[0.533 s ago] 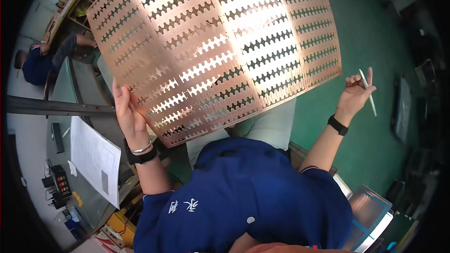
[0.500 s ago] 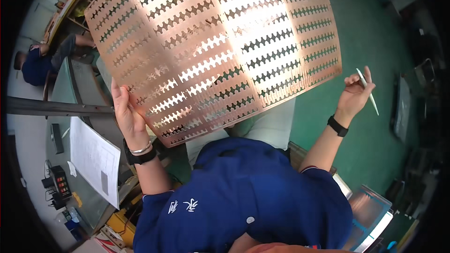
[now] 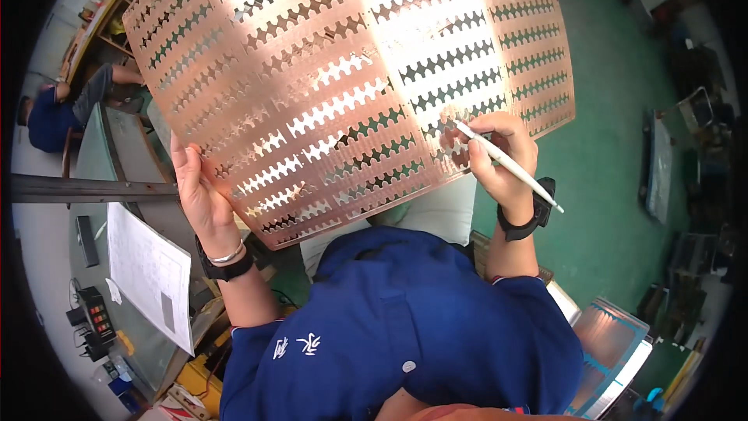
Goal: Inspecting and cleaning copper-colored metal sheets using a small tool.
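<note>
A large, shiny copper-coloured sheet (image 3: 312,54) with rows of jagged cut-outs is held up in front of me, tilted, its top running out of view. My left hand (image 3: 204,196) grips its lower left edge, fingers partly behind it. Over the lower right part of the sheet is my right hand (image 3: 506,157), closed round a white pen-like tool (image 3: 514,168). The tool's upper end points at the cut-outs, close to the surface; whether it touches I cannot tell. A blurred reflection of the fingers shows in the metal.
On the left, a table (image 3: 144,323) bears a paper drawing (image 3: 152,273), a black box (image 3: 87,240) and a power strip (image 3: 98,316). A dark bar (image 3: 93,187) crosses there. Another person (image 3: 54,121) sits at the far left. More copper panels (image 3: 608,351) stand at the lower right.
My right hand has moved left from beside the sheet to over its lower right part, bringing the white tool to the surface. The sheet has shifted slightly.
</note>
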The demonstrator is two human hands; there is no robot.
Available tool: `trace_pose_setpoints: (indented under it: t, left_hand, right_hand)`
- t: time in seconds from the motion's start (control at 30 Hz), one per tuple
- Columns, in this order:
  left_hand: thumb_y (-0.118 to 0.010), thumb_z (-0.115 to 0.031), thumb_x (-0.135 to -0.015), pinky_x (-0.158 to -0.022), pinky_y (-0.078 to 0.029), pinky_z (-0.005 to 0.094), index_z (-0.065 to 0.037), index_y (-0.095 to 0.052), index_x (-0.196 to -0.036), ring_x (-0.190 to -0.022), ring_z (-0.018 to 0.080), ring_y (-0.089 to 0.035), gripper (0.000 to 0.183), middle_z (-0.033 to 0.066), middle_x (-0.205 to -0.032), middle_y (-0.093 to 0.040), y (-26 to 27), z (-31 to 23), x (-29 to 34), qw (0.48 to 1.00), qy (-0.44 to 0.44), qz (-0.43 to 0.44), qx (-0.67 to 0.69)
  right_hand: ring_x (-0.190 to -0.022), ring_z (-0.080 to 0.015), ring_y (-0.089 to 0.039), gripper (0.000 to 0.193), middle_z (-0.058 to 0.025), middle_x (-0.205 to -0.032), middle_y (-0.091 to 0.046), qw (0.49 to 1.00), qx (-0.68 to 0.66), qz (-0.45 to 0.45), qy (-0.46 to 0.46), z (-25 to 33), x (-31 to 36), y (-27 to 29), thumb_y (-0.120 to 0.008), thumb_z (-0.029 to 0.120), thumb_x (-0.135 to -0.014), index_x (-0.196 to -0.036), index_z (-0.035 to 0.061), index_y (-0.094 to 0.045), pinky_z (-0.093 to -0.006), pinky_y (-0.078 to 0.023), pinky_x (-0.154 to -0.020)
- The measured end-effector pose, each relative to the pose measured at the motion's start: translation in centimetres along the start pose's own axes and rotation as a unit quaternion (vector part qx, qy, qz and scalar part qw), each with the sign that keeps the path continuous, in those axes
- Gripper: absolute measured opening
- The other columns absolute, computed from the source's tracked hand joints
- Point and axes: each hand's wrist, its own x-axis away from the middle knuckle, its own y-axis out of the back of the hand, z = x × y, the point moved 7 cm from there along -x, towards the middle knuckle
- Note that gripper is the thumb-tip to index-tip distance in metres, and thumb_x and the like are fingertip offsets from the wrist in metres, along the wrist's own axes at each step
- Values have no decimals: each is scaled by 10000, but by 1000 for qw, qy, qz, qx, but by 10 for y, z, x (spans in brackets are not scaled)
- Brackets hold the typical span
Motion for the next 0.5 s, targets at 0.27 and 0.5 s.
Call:
trace_pose_setpoints:
  t: [0.27, 0.5]
  left_hand:
    - [-440, -57, -926, -977, -398, 318, -48, -342, -1336, -1139, 172, -488, 421, 85, -1213, -526, -3, -1, 3, 1000, 0, 16, 26]
    - [-430, -50, -927, -987, -395, 326, -47, -344, -1330, -1153, 178, -480, 412, 97, -1246, -505, -10, -3, 4, 999, -7, 11, 29]
  right_hand:
    - [-669, -203, -609, 188, -98, -775, -620, 988, 113, 20, 103, 23, -10, -4, -635, -45, -677, -851, 8, -586, -275, -490, -569]
    - [-663, -218, -603, 207, -109, -766, -613, 984, 144, 27, 101, 24, -11, -7, -634, -63, -657, -841, 18, -587, -291, -488, -563]
